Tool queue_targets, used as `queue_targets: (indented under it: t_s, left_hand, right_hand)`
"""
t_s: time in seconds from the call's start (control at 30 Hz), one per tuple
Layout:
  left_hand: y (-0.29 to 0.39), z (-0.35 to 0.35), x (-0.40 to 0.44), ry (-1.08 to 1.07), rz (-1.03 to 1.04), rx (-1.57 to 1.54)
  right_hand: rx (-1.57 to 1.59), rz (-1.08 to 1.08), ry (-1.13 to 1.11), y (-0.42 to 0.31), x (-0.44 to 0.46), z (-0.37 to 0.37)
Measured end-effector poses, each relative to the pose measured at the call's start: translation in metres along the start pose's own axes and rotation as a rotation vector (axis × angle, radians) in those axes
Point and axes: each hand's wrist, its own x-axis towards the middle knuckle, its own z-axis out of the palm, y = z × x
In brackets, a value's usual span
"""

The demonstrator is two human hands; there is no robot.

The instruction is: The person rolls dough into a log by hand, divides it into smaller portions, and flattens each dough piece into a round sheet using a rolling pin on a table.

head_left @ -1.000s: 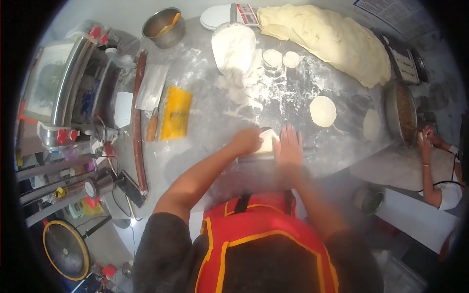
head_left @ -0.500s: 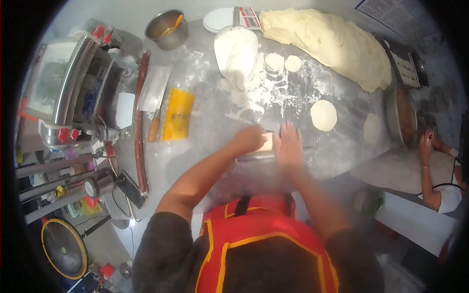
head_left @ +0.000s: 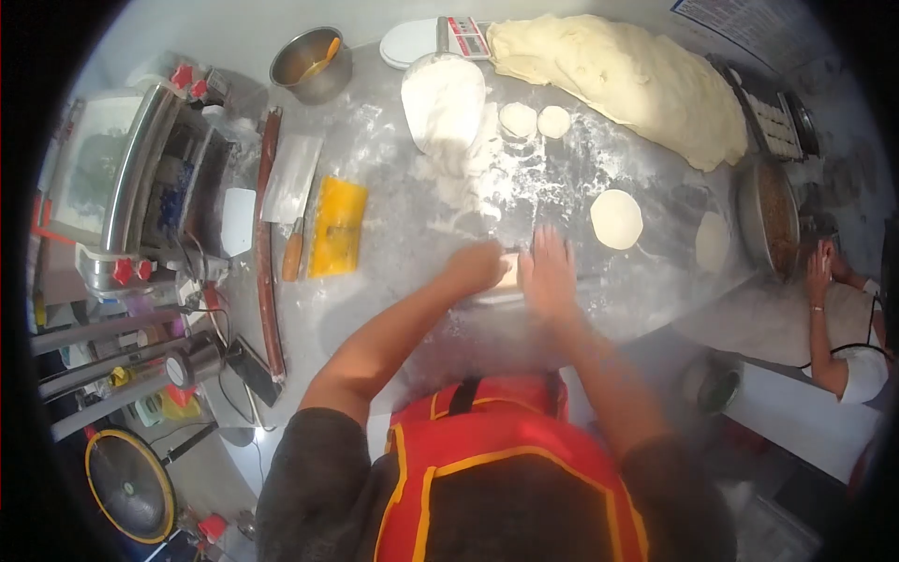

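Observation:
My left hand point(head_left: 476, 268) is closed at the left edge of a small pale piece of dough point(head_left: 509, 272) on the floured steel table point(head_left: 403, 253). My right hand point(head_left: 550, 270) lies flat over the dough's right side, fingers stretched forward. Something thin and straight, perhaps a small rolling pin, shows faintly beside the right palm; blur hides its shape. A flattened dough round point(head_left: 616, 219) rests to the right of my hands. Two smaller dough pieces point(head_left: 518, 120) sit farther back, beside a metal scoop of flour point(head_left: 444, 103).
A large dough mass point(head_left: 618, 84) lies at the back right, next to a scale point(head_left: 409, 43). A cleaver point(head_left: 293, 178), yellow scraper-like sheet point(head_left: 338, 227) and long brown rod point(head_left: 269, 244) lie left. A filling bowl point(head_left: 770, 220) and a co-worker's hands point(head_left: 824, 265) are right.
The view has shifted slightly. My right hand has moved a little forward and back over the dough at most; the left stays at its edge. The co-worker's hands have shifted slightly.

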Motion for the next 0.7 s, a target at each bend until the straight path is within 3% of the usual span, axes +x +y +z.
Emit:
queue_targets:
  t_s: [0.13,0.23,0.27,0.33,0.37,0.4,0.53,0.6,0.63,0.7]
  left_hand:
    - [0.034,-0.021,0.009,-0.154,0.021,0.1]
    - [0.0,-0.018,0.005,-0.065,0.058,0.075]
    - [-0.017,-0.009,0.006,-0.01,0.054,0.012]
    - [-0.048,0.018,0.001,0.097,0.039,-0.115]
    - [-0.049,0.019,-0.002,-0.064,0.044,-0.217]
    - [-0.046,0.021,-0.002,-0.067,0.047,-0.15]
    - [0.018,-0.012,0.009,-0.109,0.018,0.04]
    - [0.031,-0.023,0.014,-0.223,0.015,0.126]
    - [0.022,-0.021,0.014,-0.163,0.048,0.102]
    - [-0.012,-0.007,0.012,-0.052,0.119,0.043]
  right_hand:
    - [0.127,0.066,0.061,0.004,0.037,0.01]
    - [-0.051,-0.01,-0.019,0.002,-0.037,0.0]
    - [-0.003,0.036,-0.198,0.004,-0.064,-0.005]
    - [0.02,0.012,-0.238,0.011,-0.078,0.0]
    - [-0.005,-0.054,-0.1,0.013,-0.077,0.011]
    - [-0.027,-0.118,0.042,0.017,-0.075,0.022]
    - [0.005,0.06,0.07,0.003,0.032,0.007]
    - [0.021,0.016,0.085,0.003,0.026,0.009]
    - [0.029,-0.001,0.092,0.002,0.021,0.009]
    - [0.002,0.016,-0.111,0.0,-0.036,-0.002]
